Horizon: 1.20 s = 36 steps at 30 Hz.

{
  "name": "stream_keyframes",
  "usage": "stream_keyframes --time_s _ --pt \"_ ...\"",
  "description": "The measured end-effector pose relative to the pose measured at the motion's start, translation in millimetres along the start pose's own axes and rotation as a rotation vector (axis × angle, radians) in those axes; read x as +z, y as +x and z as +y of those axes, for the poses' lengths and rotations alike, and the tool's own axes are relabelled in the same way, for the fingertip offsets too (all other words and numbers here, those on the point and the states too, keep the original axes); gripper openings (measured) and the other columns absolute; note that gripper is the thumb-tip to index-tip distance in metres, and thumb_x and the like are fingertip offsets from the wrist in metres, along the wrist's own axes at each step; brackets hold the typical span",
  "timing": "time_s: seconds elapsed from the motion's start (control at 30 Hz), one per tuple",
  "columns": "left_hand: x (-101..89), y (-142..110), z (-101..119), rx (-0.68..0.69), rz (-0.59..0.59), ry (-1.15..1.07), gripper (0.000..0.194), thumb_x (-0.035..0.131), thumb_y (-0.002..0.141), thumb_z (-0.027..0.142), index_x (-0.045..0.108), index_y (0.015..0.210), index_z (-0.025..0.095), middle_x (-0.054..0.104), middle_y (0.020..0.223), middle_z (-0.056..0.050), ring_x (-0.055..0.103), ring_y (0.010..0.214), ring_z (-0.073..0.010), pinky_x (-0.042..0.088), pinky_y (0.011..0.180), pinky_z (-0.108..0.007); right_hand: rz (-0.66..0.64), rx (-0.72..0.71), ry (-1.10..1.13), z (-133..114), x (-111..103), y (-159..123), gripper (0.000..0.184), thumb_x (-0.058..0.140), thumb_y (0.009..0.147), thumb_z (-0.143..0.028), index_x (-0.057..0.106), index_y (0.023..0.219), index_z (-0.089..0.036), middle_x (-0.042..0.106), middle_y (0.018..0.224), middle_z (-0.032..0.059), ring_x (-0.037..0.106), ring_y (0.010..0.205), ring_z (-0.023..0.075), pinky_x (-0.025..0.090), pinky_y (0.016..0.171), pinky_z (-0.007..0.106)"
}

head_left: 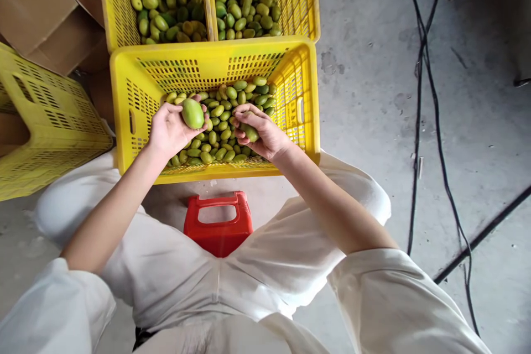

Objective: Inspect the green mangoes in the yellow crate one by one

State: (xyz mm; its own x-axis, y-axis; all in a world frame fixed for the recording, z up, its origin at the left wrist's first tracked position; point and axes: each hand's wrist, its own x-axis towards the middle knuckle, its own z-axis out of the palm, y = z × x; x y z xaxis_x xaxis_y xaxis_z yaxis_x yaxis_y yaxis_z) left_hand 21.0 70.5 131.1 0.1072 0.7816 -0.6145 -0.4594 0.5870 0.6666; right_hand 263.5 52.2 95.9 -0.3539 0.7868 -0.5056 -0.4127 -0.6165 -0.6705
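My left hand (171, 128), palm turned up, holds a smooth green oval fruit (193, 114) that looks like a small mango. Another green fruit (249, 131) sits in my right hand (264, 134), its fingers curled round it and partly hiding it. Both hands are over the near yellow crate (215, 53), a little apart from each other. Below them, many similar green fruits (220, 135) cover the crate's floor, some of them hidden by my hands.
Beyond the near crate stand two more yellow crates holding green and yellowish fruits (249, 5). Another yellow crate (53, 105) is at the left, near cardboard boxes (37, 5). A red plastic stool (218, 232) is between my legs. Black cables (423, 50) lie on the concrete floor at the right.
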Motion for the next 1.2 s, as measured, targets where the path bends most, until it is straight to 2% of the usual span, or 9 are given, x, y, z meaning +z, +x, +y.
stream_keyframes --time_s 0.07,0.17,0.27,0.37,0.5,0.7,0.87,1.03,1.2 --pt "-0.7 1.9 -3.4 0.0 -0.011 0.03 0.022 0.063 0.104 0.025 0.078 0.119 0.023 0.085 0.106 -0.01 0.086 0.116 -0.0277 0.071 0.089 -0.034 0.029 0.007 0.003 -0.1 1.3 0.4 0.049 0.106 0.087 -0.049 0.066 0.106 -0.029 0.069 0.091 -0.0019 0.066 0.077 0.016 0.057 0.061 0.026" --pt "-5.3 8.2 -11.4 0.036 -0.059 0.13 0.02 0.081 0.101 0.032 0.079 0.12 0.026 0.087 0.111 -0.009 0.088 0.12 -0.0303 0.072 0.089 -0.035 0.09 0.019 0.079 -1.4 2.4 2.3 0.033 0.092 0.098 -0.05 0.071 0.113 -0.029 0.076 0.098 0.0004 0.075 0.087 0.0189 0.068 0.075 0.031" --pt "-8.8 11.5 -15.8 0.061 -0.068 0.159 0.026 0.095 0.097 0.038 0.08 0.114 0.025 0.086 0.107 -0.008 0.089 0.107 -0.026 0.071 0.083 -0.031 0.09 0.012 0.115 -1.6 1.2 5.8 0.028 0.082 0.102 -0.047 0.073 0.121 -0.029 0.082 0.108 0.0026 0.082 0.103 0.0241 0.074 0.09 0.04" --pt "-8.6 10.0 -14.4 0.047 -0.034 0.141 0.028 0.099 0.094 0.035 0.079 0.109 0.023 0.082 0.098 -0.003 0.084 0.089 -0.0176 0.069 0.077 -0.025 0.09 -0.024 0.081 1.2 -0.5 9.2 0.033 0.089 0.099 -0.05 0.072 0.119 -0.03 0.084 0.113 0.0048 0.083 0.115 0.0287 0.075 0.093 0.044" --pt "-6.2 8.0 -10.3 0.054 0.025 0.123 0.024 0.097 0.096 0.033 0.077 0.103 0.023 0.081 0.103 -0.004 0.082 0.089 -0.0155 0.068 0.074 -0.022 0.138 -0.027 0.052 5.6 -1.9 10.9 0.038 0.097 0.096 -0.052 0.07 0.112 -0.029 0.081 0.11 0.0047 0.082 0.114 0.0284 0.075 0.087 0.041" --pt "-6.1 7.0 -5.7 0.018 -0.038 0.061 0.013 0.073 0.107 0.036 0.076 0.109 0.024 0.084 0.112 -0.011 0.086 0.118 -0.0278 0.071 0.082 -0.031 0.103 -0.017 0.05 4.1 -4.3 10.4 0.047 0.101 0.092 -0.054 0.064 0.109 -0.03 0.075 0.105 0.0008 0.076 0.092 0.0199 0.067 0.066 0.029" --pt "-7.9 8.1 -11.2 0.036 -0.096 0.143 0.021 0.083 0.099 0.036 0.075 0.115 0.026 0.086 0.112 -0.009 0.087 0.131 -0.034 0.073 0.093 -0.038 0.113 -0.03 0.032 -1.2 -9.0 12.0 0.044 0.093 0.092 -0.06 0.067 0.112 -0.031 0.082 0.108 0.0037 0.076 0.092 0.0249 0.062 0.061 0.032" --pt "-10.2 10.0 -18.7 0.041 -0.109 0.163 0.045 0.106 0.082 0.033 0.068 0.106 0.026 0.081 0.096 -0.001 0.09 0.103 -0.0256 0.071 0.082 -0.03 0.167 -0.053 0.097 0.6 -8.3 14.0 0.03 0.081 0.098 -0.054 0.069 0.109 -0.03 0.085 0.109 0.0038 0.082 0.107 0.0269 0.066 0.075 0.034" --pt "-7.2 3.6 -15.1 -0.01 -0.093 0.214 0.049 0.107 0.082 0.036 0.063 0.103 0.026 0.077 0.09 0.003 0.085 0.083 -0.0183 0.055 0.055 -0.018 0.2 -0.144 0.146 5.1 -1.0 10.8 0.035 0.094 0.09 -0.046 0.069 0.109 -0.03 0.083 0.122 0.0036 0.083 0.116 0.026 0.072 0.089 0.038"
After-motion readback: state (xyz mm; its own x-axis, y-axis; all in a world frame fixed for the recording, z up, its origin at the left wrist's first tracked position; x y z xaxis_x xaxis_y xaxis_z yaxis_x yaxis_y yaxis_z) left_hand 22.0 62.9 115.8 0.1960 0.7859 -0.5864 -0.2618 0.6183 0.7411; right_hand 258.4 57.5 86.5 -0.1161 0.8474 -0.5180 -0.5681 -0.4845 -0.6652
